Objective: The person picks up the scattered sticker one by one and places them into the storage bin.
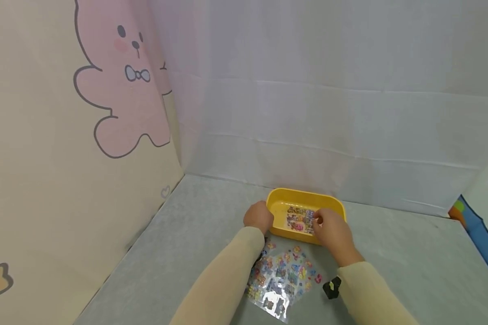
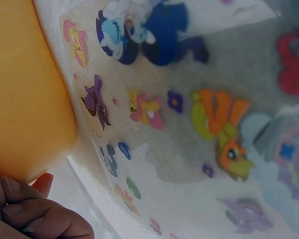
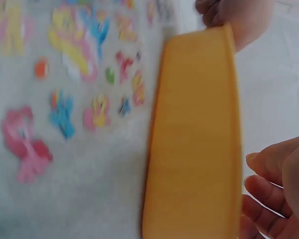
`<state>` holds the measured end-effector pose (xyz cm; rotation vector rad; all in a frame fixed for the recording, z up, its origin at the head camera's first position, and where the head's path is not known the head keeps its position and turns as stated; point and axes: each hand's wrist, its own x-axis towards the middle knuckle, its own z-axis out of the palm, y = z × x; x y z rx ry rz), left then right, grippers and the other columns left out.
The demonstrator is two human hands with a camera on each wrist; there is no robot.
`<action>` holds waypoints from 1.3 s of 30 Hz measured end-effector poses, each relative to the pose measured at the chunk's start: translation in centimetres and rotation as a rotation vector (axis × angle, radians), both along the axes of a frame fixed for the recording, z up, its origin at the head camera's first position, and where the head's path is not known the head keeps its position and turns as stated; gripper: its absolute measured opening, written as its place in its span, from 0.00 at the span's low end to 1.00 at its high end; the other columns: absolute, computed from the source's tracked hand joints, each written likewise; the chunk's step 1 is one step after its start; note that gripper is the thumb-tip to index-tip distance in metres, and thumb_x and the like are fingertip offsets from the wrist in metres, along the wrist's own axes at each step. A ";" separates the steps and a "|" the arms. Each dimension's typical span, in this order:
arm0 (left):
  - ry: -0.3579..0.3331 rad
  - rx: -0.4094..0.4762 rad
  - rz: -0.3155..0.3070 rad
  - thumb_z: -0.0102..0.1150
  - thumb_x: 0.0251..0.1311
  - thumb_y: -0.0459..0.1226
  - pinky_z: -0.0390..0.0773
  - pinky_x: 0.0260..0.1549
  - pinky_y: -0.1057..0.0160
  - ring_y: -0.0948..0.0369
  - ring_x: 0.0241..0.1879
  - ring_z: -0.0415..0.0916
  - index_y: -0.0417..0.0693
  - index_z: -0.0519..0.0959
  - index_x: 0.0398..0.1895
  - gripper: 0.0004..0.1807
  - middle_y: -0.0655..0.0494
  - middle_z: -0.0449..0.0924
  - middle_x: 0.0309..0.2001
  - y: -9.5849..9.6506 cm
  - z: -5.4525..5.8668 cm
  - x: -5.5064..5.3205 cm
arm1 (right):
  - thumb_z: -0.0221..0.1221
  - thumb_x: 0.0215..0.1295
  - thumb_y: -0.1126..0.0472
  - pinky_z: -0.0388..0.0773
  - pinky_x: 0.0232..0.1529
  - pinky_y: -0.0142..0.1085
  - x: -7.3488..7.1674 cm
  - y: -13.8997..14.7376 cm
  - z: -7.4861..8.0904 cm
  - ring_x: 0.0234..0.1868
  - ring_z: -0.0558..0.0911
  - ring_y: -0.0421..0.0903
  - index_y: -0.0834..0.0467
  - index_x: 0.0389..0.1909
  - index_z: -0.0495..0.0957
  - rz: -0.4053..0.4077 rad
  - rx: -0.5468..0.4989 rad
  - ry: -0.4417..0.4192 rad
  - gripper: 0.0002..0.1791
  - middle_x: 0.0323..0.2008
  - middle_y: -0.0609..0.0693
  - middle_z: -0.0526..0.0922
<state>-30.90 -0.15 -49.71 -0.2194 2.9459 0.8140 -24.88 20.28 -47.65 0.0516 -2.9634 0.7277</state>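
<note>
A yellow plastic tray [image 1: 297, 234] stands near the back edge of the table. My left hand [image 1: 259, 217] grips its left end; the left wrist view shows the curled fingers [image 2: 45, 216] beside the tray's corner. My right hand [image 1: 334, 234] is over the tray's right part, thumb and fingers bent, with a gap between them in the right wrist view and no held thing visible. Under its fingertips lie small printed sticker sheets [image 1: 296, 220] on the tray's floor. In front of the tray lies a clear sheet with colourful pony stickers [image 1: 282, 273], partly hidden by the left sleeve.
A small black object [image 1: 331, 288] is on the grey table [image 1: 211, 216] beside the right sleeve, possibly part of a wrist strap. White cloth [image 1: 309, 117] hangs behind the table. A cream wall covering [image 1: 36, 135] with a pink bear runs along the left.
</note>
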 end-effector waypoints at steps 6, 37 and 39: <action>0.005 -0.001 0.000 0.61 0.69 0.35 0.83 0.42 0.53 0.58 0.35 0.79 0.42 0.83 0.53 0.12 0.51 0.85 0.40 0.1 -0.2 0.0 | 0.64 0.67 0.62 0.79 0.42 0.51 2.3 0.0 0.4 0.35 0.77 0.52 0.65 0.45 0.82 -0.017 -0.055 0.041 0.12 0.37 0.55 0.82; 0.008 0.004 0.023 0.61 0.70 0.36 0.83 0.44 0.53 0.58 0.38 0.80 0.41 0.83 0.55 0.14 0.50 0.86 0.44 0.1 -0.1 0.1 | 0.70 0.61 0.54 0.78 0.47 0.53 10.7 -2.6 -4.2 0.43 0.80 0.51 0.63 0.52 0.79 -0.015 -0.047 -0.074 0.23 0.44 0.54 0.79; 0.006 0.004 0.023 0.61 0.69 0.36 0.83 0.44 0.53 0.58 0.37 0.80 0.41 0.83 0.54 0.14 0.50 0.86 0.43 0.2 0.0 0.1 | 0.70 0.60 0.53 0.77 0.51 0.55 11.0 -2.8 -4.5 0.48 0.80 0.55 0.65 0.54 0.78 -0.026 -0.030 -0.076 0.26 0.46 0.57 0.78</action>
